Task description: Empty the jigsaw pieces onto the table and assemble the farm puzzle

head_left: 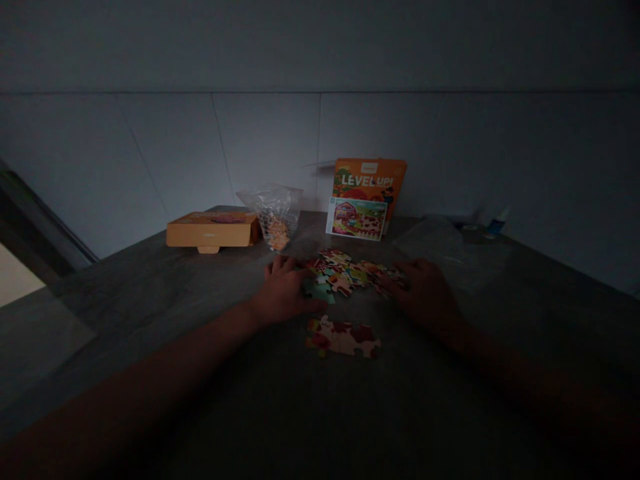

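A loose pile of jigsaw puzzle pieces [343,272] lies in the middle of the dim table. My left hand [284,288] rests at the pile's left side, fingers apart, beside a pale green piece [320,291]. From the right, my right hand [427,293] reaches to the pile's edge with its fingers spread around the outer pieces. Nearer to me lies a short strip of joined puzzle pieces [345,338] with a brown-and-white pattern; neither hand touches it. Darkness blurs the right fingertips.
Behind the pile, a small farm picture card [357,219] leans on an orange "LEVEL UP!" box [370,175]. An orange open box [213,233] and a clear bag of pieces [277,230] stand at left. A clear plastic bag [440,243] and a blue-labelled item [496,225] are at right.
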Action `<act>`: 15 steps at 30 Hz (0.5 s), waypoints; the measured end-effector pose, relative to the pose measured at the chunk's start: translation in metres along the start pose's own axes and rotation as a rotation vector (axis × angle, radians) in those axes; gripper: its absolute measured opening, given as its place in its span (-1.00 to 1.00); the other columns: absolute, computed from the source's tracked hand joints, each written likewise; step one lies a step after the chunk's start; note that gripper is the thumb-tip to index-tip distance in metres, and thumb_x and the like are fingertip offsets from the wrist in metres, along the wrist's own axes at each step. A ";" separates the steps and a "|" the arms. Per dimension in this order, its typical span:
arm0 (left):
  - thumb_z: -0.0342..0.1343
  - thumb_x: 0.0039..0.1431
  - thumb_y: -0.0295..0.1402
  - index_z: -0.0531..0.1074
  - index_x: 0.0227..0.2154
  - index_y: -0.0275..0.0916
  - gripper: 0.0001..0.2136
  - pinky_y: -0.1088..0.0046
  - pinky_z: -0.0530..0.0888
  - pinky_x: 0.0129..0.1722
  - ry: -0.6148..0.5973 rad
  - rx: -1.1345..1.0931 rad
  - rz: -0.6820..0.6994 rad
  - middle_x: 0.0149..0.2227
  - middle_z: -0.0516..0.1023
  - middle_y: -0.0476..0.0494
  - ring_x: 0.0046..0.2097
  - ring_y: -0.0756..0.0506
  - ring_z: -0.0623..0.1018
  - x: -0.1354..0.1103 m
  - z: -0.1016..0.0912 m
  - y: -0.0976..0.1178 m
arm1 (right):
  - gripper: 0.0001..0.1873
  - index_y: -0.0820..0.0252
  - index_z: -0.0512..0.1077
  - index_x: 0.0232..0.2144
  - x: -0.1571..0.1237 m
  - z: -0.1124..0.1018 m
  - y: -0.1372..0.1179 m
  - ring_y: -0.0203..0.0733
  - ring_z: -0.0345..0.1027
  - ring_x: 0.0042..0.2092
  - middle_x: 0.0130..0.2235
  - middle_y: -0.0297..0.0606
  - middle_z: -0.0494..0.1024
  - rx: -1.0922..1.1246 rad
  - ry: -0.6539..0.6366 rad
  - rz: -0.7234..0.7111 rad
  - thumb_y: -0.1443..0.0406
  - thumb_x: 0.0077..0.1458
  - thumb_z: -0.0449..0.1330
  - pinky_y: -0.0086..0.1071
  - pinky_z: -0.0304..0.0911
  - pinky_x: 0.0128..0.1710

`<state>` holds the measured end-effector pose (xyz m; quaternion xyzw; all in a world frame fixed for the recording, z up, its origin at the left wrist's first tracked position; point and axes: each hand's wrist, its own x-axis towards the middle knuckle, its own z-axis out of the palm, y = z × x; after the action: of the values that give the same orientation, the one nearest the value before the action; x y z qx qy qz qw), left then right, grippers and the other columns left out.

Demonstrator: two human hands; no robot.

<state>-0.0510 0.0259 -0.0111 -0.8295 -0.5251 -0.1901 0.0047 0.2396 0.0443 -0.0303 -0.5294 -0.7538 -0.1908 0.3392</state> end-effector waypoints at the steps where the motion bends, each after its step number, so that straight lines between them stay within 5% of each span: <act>1: 0.24 -0.11 0.10 0.50 -0.09 -0.13 -0.44 -0.20 0.25 -0.02 -0.001 -0.005 0.002 0.00 0.40 -0.29 0.07 -0.46 0.25 0.000 0.000 -0.001 | -0.55 0.31 0.53 -0.20 0.000 0.000 0.000 0.00 0.37 -0.29 -0.31 -0.05 0.46 0.003 0.005 -0.009 0.03 0.17 0.12 -0.13 0.34 -0.31; 9: 0.29 -0.09 -0.02 0.45 -0.12 -0.19 -0.50 -0.11 0.28 -0.03 -0.014 -0.052 -0.012 -0.02 0.42 -0.27 0.05 -0.43 0.28 0.001 -0.004 0.002 | -0.67 0.32 0.53 -0.21 0.002 -0.006 -0.010 0.01 0.37 -0.24 -0.27 -0.04 0.47 0.192 -0.010 -0.072 0.17 0.15 0.13 -0.11 0.35 -0.26; 15: 0.20 0.10 -0.31 0.26 0.08 -0.20 -0.53 -0.04 0.29 0.01 -0.040 -0.154 0.108 -0.03 0.47 -0.24 0.04 -0.32 0.36 -0.001 -0.007 0.006 | -0.66 0.25 0.42 -0.01 0.000 -0.014 -0.022 0.02 0.36 -0.12 -0.14 -0.06 0.51 0.347 -0.067 -0.299 0.29 0.16 0.11 -0.08 0.34 -0.14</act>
<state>-0.0482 0.0203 -0.0041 -0.8582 -0.4634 -0.2126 -0.0593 0.2242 0.0269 -0.0188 -0.3518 -0.8561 -0.0888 0.3681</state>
